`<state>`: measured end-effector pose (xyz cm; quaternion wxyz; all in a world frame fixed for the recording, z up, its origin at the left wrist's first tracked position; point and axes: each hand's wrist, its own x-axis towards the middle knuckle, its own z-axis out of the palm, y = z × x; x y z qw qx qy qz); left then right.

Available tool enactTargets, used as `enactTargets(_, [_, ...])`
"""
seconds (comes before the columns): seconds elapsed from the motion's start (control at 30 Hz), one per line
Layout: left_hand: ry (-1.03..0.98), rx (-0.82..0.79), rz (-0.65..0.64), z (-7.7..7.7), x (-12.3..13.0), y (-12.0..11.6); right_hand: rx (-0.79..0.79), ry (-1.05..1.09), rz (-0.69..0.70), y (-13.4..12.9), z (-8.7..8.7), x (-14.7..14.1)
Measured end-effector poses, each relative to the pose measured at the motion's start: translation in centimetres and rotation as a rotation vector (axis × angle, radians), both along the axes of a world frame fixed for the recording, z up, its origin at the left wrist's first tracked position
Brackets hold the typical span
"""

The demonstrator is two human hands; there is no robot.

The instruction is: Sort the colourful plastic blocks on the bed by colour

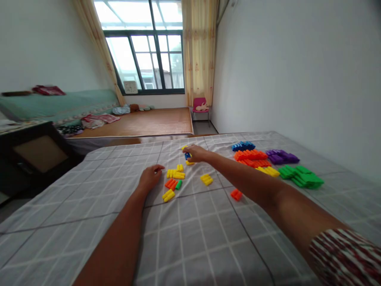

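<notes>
My right hand (196, 153) reaches to the far middle of the bed, its fingers closed on a small blue plastic piece (187, 156). Yellow pieces (189, 163) lie right under and beside those fingers. My left hand (151, 177) rests on the sheet, loosely curved and holding nothing. Just right of it lie a cluster of yellow pieces (175, 174), several orange pieces (171, 183), a green piece (178, 185) and a yellow pair (168, 195). Another yellow group (206, 179) lies between my arms. Exact shapes are too small to make out.
Sorted piles sit at the right: blue (243, 146), orange (251, 157), purple (281, 156), yellow (268, 171) and green (302, 176). Orange pieces (236, 194) lie near my right forearm. The grey checked sheet (190, 238) covers the bed. A dark cabinet (38, 151) stands left.
</notes>
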<state>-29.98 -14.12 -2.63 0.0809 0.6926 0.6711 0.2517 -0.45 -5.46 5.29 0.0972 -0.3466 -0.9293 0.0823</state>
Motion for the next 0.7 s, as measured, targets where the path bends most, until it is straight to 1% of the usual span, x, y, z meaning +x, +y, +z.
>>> enactTargets(0.07, [0.047, -0.019, 0.002, 0.0, 0.1, 0.0, 0.025, 0.007, -0.083, 0.8, 1.0, 3.6])
enactTargets(0.17, [0.100, -0.053, 0.004, 0.2, 0.3, -0.1, 0.064, 0.011, -0.230, 2.7, 2.6, 11.1])
enactTargets(0.2, [0.112, -0.061, 0.008, 0.2, 0.3, -0.1, 0.073, 0.007, -0.294, 3.4, 2.9, 13.9])
enactTargets(0.23, [0.123, -0.067, 0.013, 0.2, 0.4, -0.1, 0.081, -0.001, -0.417, 4.2, 3.2, 16.8])
enactTargets(0.27, [0.133, -0.072, 0.018, 0.2, 0.4, -0.1, 0.075, -0.014, -0.512, 4.8, 3.2, 19.5])
enactTargets(0.3, [0.141, -0.074, 0.022, 0.2, 0.4, -0.1, 0.070, -0.032, -0.567, 5.4, 3.1, 21.8])
enactTargets(0.37, [0.153, -0.076, 0.026, 0.2, 0.4, -0.1, 0.059, -0.067, -0.610, 6.3, 2.5, 25.2])
enactTargets(0.4, [0.156, -0.079, 0.027, 0.1, 0.3, -0.1, 0.056, -0.083, -0.605, 6.6, 2.0, 26.2])
enactTargets(0.47, [0.158, -0.076, 0.021, 0.0, 0.2, -0.2, 0.050, -0.108, -0.577, 7.0, 1.1, 26.8])
enactTargets(0.57, [0.157, -0.059, 0.004, -0.3, 0.1, -0.2, 0.033, -0.154, -0.557, 7.2, 0.3, 26.1])
enactTargets(0.7, [0.139, -0.034, -0.003, -0.4, 0.0, -0.2, 0.012, -0.209, -0.562, 7.4, -0.1, 25.3])
